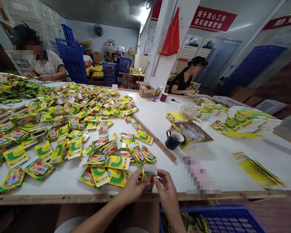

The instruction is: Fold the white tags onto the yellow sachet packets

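Both of my hands meet over the table's front edge around one small printed box [149, 171], whose white flap stands up at the top. My left hand [133, 186] grips its left side between thumb and fingers. On the other side, my right hand [167, 187] has its thumb and fingertips at the box's right edge. Just left of my hands lie several yellow, green and red boxes [118, 162] of the same print, some with raised white flaps. A large heap of such boxes [75, 123] spreads over the left of the table.
A wooden strip [157, 140] divides the white table [155, 111]. Right of it stand a dark mug [173, 142], an open carton [205, 139] and flat box stacks [259, 168]. Below the edge is a blue crate [232, 216]. Two people [47, 66] work across the table.
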`<move>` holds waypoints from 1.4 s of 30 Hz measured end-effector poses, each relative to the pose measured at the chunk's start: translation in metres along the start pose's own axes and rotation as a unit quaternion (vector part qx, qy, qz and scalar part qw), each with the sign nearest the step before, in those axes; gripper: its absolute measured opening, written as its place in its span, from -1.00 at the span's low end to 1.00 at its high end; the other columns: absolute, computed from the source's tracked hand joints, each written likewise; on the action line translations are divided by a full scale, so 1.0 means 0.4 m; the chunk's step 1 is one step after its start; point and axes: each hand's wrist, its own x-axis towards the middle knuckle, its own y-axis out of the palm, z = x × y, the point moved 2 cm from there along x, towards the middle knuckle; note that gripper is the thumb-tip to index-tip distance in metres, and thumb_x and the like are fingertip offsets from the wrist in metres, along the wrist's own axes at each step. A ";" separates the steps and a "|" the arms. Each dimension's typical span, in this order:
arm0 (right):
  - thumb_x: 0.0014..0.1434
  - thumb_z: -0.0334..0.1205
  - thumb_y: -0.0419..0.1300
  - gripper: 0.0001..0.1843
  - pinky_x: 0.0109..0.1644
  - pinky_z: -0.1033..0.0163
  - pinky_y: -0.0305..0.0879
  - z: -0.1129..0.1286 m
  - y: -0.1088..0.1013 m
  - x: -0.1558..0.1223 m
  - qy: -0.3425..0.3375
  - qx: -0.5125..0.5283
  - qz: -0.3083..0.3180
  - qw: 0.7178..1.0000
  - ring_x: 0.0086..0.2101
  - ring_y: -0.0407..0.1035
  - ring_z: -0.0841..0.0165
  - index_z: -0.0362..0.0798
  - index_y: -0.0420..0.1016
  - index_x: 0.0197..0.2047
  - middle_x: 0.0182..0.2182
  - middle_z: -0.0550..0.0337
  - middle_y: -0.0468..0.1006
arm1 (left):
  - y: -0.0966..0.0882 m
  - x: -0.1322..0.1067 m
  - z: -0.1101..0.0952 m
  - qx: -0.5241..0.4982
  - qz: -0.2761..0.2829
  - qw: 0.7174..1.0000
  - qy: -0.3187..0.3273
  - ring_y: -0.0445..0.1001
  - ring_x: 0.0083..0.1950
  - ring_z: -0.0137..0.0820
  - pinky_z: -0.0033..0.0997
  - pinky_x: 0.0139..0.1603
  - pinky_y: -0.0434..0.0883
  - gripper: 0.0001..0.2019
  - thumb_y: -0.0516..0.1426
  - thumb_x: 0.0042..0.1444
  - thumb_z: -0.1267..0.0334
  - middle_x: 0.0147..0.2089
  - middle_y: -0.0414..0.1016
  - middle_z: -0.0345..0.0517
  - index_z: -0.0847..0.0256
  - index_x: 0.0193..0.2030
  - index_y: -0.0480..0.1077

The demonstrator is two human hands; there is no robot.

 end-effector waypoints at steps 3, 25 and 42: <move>0.10 -0.03 0.27 -0.70 -0.11 0.20 0.42 -0.043 0.006 -0.001 -0.010 0.028 0.002 1.000 -0.20 0.46 0.25 0.01 0.38 -0.17 -0.26 0.14 0.52 | -0.004 -0.012 0.018 -0.039 -0.024 0.999 -0.009 0.49 -0.09 -0.30 -0.31 -0.08 0.44 -0.51 0.14 0.08 0.45 -0.02 0.48 -0.03 0.14 0.15 0.16; 0.17 -0.13 0.21 -0.81 -0.01 0.12 0.36 -0.004 0.015 0.053 -0.111 -0.052 0.116 0.986 -0.12 0.44 0.19 -0.01 0.57 -0.20 -0.19 0.06 0.56 | -0.032 -0.006 -0.024 0.099 -0.116 0.986 0.074 0.49 -0.05 -0.24 -0.27 0.01 0.40 -0.88 0.12 0.17 0.30 -0.12 0.56 -0.02 0.20 -0.18 0.45; 0.14 -0.03 0.23 -0.74 -0.18 0.21 0.39 -0.008 0.017 0.063 -0.073 -0.077 0.081 0.991 -0.30 0.47 0.24 -0.06 0.54 -0.29 -0.33 0.11 0.59 | -0.031 0.000 -0.011 0.073 -0.140 0.986 0.047 0.50 -0.17 -0.28 -0.35 -0.14 0.40 -0.87 0.15 0.16 0.27 -0.21 0.57 -0.06 0.20 -0.22 0.52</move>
